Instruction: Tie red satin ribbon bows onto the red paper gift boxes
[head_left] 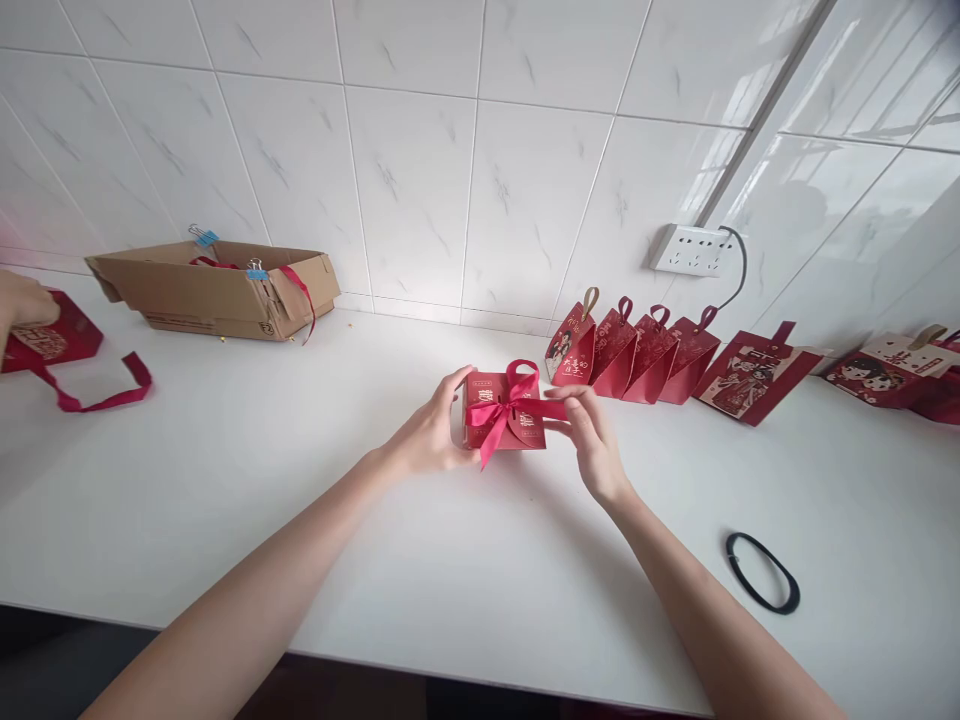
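Left hand [429, 432] is curled around the left side of the red box [526, 434], fingers at the far corner and thumb at the near one, so it's a narrow hold with the box in it. Right hand [594, 442] is on the opposite side, pinching one tail of the pink-red ribbon [493, 412] between thumb and fingers, that tail pulled out to the right. Ribbon sits tied in a bow over the box top: one loop standing up at the far side, another tail hanging over the near edge. Box is mid-bench on the white table [420, 590], gold print on its face, curved flap edge visible. Just beyond the right hand, four small red bags [651, 358] with loop handles stand in a slanting row near the wall. Next to them, a larger illustrated bag [750, 378] leans back; more printed packages [870, 375] further right, partly cut by the frame. Power strip [690, 252] on the tiled wall [409, 190] above, dark cable [744, 268] running down from it. Black loop [763, 574] lies flat on the table, right of the right forearm. Far left side: open cardboard box [210, 305] with blue binder clips [256, 272] on its rim and a red strip [301, 288] draped over its right end. Left edge: a co-worker's hand [28, 300] on a second red package [73, 335], loose red band [97, 405] trailing beside it.
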